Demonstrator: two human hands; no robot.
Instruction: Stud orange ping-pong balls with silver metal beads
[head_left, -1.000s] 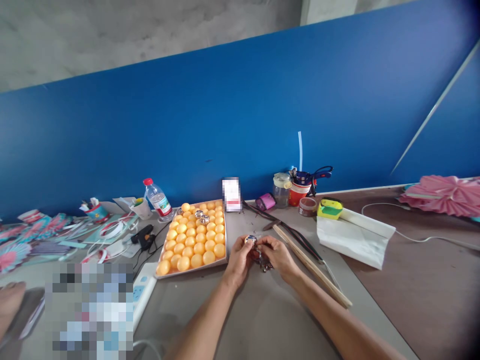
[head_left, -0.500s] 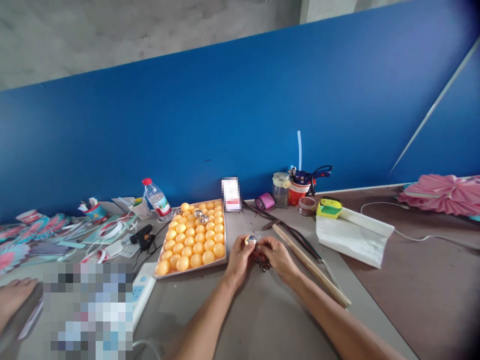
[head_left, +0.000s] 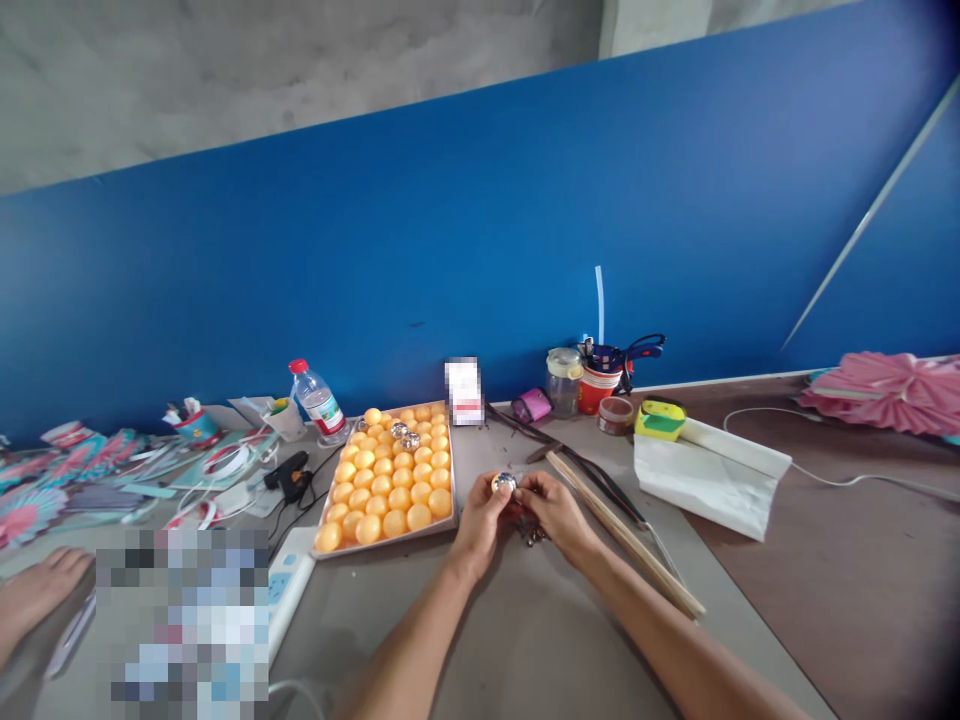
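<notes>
My left hand's fingers grasp a small, glossy, orange-and-silver round ball; my right hand's fingertips meet it at three o'clock, but I can't tell whether they pinch anything. I judge it light, smooth and thin-shelled, so I'd cradle its sides gently. The white-rimmed shallow tray sits at ten o'clock on the grey worktop.
</notes>
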